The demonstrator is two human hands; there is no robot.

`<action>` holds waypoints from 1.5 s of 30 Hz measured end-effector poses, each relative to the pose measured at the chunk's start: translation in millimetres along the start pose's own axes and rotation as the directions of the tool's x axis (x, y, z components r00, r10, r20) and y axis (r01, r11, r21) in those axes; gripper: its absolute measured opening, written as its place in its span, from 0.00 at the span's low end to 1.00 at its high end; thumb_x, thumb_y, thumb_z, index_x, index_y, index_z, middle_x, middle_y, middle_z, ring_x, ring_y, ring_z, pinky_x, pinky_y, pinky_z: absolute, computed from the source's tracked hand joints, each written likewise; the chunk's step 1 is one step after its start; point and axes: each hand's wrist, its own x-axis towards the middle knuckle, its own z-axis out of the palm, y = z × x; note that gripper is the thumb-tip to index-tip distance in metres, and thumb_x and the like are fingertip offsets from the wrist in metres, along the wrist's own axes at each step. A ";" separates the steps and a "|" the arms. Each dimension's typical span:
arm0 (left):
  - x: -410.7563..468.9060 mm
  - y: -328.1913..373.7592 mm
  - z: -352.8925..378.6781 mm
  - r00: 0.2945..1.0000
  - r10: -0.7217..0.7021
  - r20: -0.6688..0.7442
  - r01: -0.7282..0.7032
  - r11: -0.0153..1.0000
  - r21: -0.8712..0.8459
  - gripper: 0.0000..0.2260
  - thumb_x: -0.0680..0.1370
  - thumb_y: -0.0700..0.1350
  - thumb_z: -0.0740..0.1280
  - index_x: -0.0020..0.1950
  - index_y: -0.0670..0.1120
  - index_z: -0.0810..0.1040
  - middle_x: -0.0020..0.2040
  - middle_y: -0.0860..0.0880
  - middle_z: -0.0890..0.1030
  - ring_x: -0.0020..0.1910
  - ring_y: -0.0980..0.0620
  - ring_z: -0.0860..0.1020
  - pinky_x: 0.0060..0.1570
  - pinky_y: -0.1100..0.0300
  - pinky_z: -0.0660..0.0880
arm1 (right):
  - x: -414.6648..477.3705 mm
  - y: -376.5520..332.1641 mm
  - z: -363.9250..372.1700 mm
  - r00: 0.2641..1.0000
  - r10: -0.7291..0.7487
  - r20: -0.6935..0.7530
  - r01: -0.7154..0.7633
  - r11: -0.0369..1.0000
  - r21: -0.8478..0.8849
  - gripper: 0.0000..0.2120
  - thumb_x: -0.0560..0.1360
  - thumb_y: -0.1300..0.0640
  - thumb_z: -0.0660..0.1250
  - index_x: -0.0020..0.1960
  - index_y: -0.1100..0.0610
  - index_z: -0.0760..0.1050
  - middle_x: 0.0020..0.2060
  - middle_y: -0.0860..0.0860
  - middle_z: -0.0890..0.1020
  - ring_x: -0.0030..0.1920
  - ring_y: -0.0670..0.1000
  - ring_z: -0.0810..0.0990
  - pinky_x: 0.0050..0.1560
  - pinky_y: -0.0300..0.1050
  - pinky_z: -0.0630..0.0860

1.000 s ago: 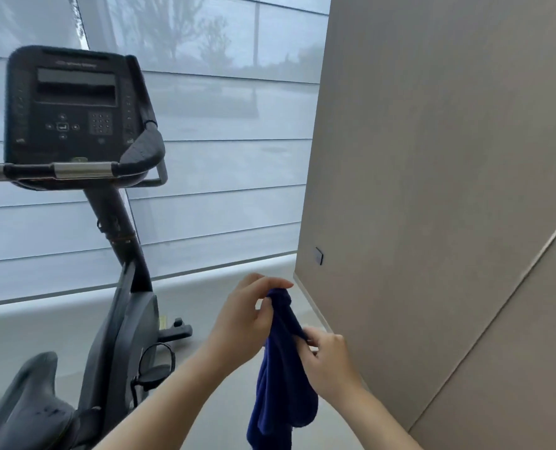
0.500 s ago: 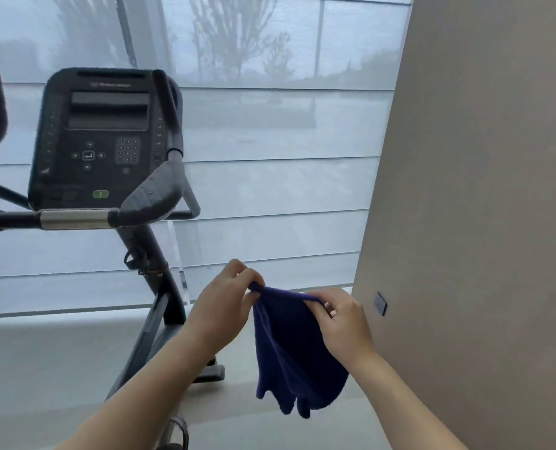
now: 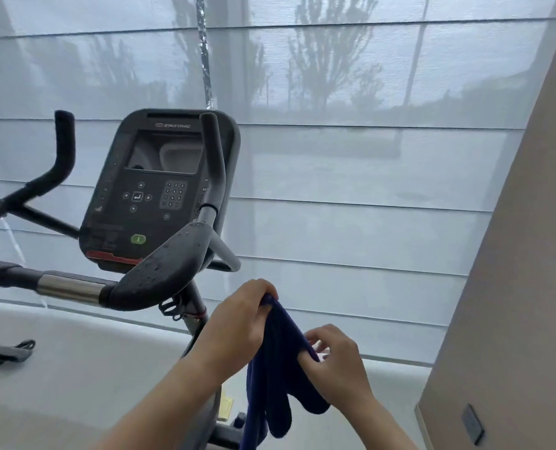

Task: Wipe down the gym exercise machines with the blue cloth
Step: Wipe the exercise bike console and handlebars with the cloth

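A dark blue cloth [image 3: 278,378] hangs in front of me, held by both hands. My left hand [image 3: 237,323] pinches its top edge. Lower and to the right, my right hand [image 3: 335,365] grips a fold of it. Left of the hands stands an exercise bike, its black console [image 3: 153,190] facing me with a grey screen, keypad and green button. Its right handlebar pad [image 3: 159,274] carries water droplets and lies just up and left of my left hand. A chrome grip section [image 3: 68,289] runs off to the left.
The bike's post [image 3: 195,323] drops behind my left forearm. A second handlebar horn [image 3: 64,147] rises at the left. Sheer window blinds [image 3: 367,190] fill the background above a pale sill. A beige wall panel [image 3: 513,287] with a small dark switch [image 3: 473,423] closes the right side.
The view has tilted up and moved closer to the bike's console. My right hand has dropped lower on the cloth, which now hangs bunched rather than stretched between the hands.
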 end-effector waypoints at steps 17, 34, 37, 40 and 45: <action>91.7 -61.8 -118.9 0.964 0.180 -0.195 -0.142 0.970 0.196 0.12 0.75 0.34 0.64 0.48 0.51 0.77 0.43 0.57 0.78 0.43 0.58 0.76 0.44 0.65 0.74 | 131.9 -124.8 43.9 0.940 -0.195 -0.280 0.280 0.909 0.307 0.18 0.75 0.59 0.64 0.40 0.34 0.78 0.36 0.36 0.82 0.38 0.40 0.80 0.36 0.28 0.71; 132.0 -146.6 -149.9 0.994 0.107 -0.032 -0.089 0.931 0.354 0.19 0.74 0.51 0.68 0.63 0.49 0.73 0.59 0.54 0.76 0.57 0.56 0.75 0.54 0.68 0.68 | 225.9 -171.6 123.6 0.948 -0.250 0.197 0.224 0.964 0.145 0.32 0.80 0.56 0.58 0.75 0.40 0.43 0.77 0.46 0.46 0.75 0.44 0.40 0.68 0.38 0.43; 143.4 -151.1 -145.5 0.993 0.118 0.005 -0.113 0.931 0.348 0.20 0.75 0.53 0.67 0.65 0.48 0.72 0.61 0.53 0.77 0.58 0.55 0.75 0.56 0.66 0.69 | 232.3 -175.8 122.5 0.946 -0.251 0.204 0.247 0.968 0.042 0.30 0.80 0.59 0.56 0.76 0.46 0.44 0.77 0.47 0.48 0.75 0.46 0.40 0.71 0.41 0.42; 156.3 -153.1 -137.6 0.989 0.122 0.082 -0.142 0.934 0.327 0.20 0.76 0.51 0.66 0.67 0.48 0.72 0.62 0.52 0.78 0.59 0.53 0.75 0.59 0.62 0.69 | 236.6 -174.6 121.9 0.950 -0.258 0.176 0.260 0.966 0.011 0.28 0.80 0.60 0.53 0.76 0.48 0.47 0.77 0.46 0.49 0.75 0.46 0.41 0.69 0.37 0.42; 169.4 -162.7 -121.8 0.986 0.148 0.081 -0.163 0.956 0.244 0.21 0.75 0.44 0.66 0.68 0.47 0.71 0.62 0.50 0.77 0.61 0.52 0.74 0.62 0.62 0.68 | 244.2 -169.5 125.6 0.953 -0.254 0.166 0.245 0.967 0.070 0.27 0.80 0.62 0.52 0.76 0.49 0.48 0.76 0.45 0.49 0.75 0.43 0.42 0.66 0.31 0.41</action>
